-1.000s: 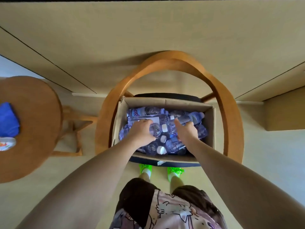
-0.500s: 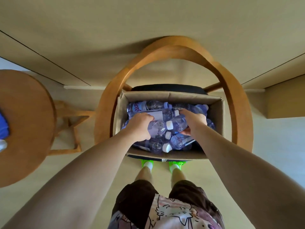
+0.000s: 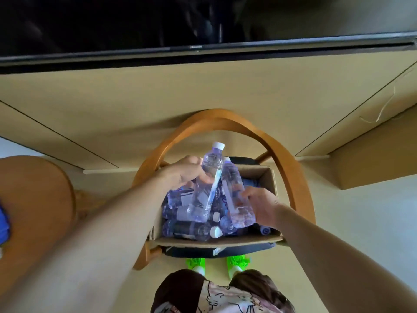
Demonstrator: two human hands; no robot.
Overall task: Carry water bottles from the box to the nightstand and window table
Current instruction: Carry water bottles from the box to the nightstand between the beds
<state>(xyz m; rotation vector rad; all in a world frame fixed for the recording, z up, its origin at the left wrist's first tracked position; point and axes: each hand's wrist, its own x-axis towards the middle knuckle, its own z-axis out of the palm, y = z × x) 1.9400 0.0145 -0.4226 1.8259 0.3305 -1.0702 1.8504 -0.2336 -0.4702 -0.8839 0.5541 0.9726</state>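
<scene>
From the head camera we looked down on a brown corrugated cardboard box (image 3: 269,177) with its flaps open, sitting on the dark seat pad of a chair (image 3: 291,163) whose bentwood frame curved in a smooth, glossy arch around it. Inside the box lay a heap of clear, ribbed plastic bottles (image 3: 191,230), tinted violet, with white screw caps, most on their sides.

Our left hand (image 3: 182,173) curled its fingers round the upper body of one bottle (image 3: 208,184), which stood nearly upright above the heap, cap uppermost. Our right hand (image 3: 262,205) gripped a second bottle (image 3: 235,195) low on its body, thumb across the front, fingers wrapped behind; it leaned just beside the first, and we could not tell whether the two touched. Both bottles were lifted above the heap yet remained over the box.

To the left was a round wooden table (image 3: 38,199) with something blue at its edge. Above ran a beige wall and the dark, glossy lower edge of a television (image 3: 158,26).
</scene>
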